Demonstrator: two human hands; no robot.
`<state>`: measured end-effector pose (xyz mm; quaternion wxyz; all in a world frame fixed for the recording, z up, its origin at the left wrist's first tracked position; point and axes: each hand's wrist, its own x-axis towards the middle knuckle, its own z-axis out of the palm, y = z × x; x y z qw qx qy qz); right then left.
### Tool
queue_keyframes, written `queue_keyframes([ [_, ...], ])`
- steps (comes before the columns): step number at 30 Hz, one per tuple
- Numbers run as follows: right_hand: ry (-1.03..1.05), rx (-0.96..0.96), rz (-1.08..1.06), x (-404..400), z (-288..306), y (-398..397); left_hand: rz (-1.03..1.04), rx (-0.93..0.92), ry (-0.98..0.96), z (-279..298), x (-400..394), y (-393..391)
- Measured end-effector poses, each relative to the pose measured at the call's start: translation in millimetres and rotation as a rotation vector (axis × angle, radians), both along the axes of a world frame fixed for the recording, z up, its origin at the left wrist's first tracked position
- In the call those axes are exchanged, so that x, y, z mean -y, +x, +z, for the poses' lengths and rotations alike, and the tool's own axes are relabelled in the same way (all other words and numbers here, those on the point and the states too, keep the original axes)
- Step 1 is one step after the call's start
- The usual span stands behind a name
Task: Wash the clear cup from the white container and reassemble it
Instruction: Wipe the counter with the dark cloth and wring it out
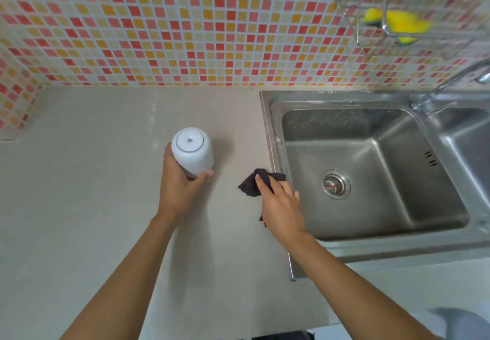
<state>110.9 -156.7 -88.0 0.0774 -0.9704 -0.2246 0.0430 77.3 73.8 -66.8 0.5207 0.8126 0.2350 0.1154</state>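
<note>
Gripping the smooth, rounded white container (192, 151) upright on the beige counter (92, 207) in my left hand (180, 188), my right hand (281, 207) pinches a dark, crumpled cloth (252, 183) beside the steel sink (371, 169). Container looks assembled (clear cup unseen), so washing seems finished.

We see two bare forearms, no sleeves reaching the wrists or anywhere along them. Left hand (180, 180) and right hand (281, 201) are bare too: no gloves, rings, watch or bracelets that we can make out. Grey fabric (461, 321) at bottom right, likely clothing, blurred.
</note>
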Motion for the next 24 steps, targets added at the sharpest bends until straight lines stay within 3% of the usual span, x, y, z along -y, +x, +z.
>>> queue_keyframes([
  [3, 0.138, -0.002, -0.062, -5.2, 5.8, 5.6, 0.181, -0.112, 0.044, -1.9, 18.0, -24.7],
  [6, 0.331, -0.001, -0.138, -4.1, 16.6, 9.7, 0.283, -0.052, 0.05, 11.9, 63.5, -63.4],
  [12, 0.636, -0.105, -0.222, 16.9, 49.5, 23.6, -0.061, 0.006, 0.057, 32.8, 111.1, -16.4],
  [17, 0.714, -0.08, -0.177, 55.6, 78.8, 39.6, -0.269, -0.183, -0.049, 61.4, 141.2, 65.7],
  [20, 0.747, -0.074, -0.157, 129.6, 90.6, 74.0, -0.376, -0.146, 0.052, 84.2, 200.2, 107.1],
  [24, 0.743, -0.151, -0.073, 145.7, 101.2, 91.9, -0.474, -0.064, 0.176, 111.8, 207.0, 121.5],
])
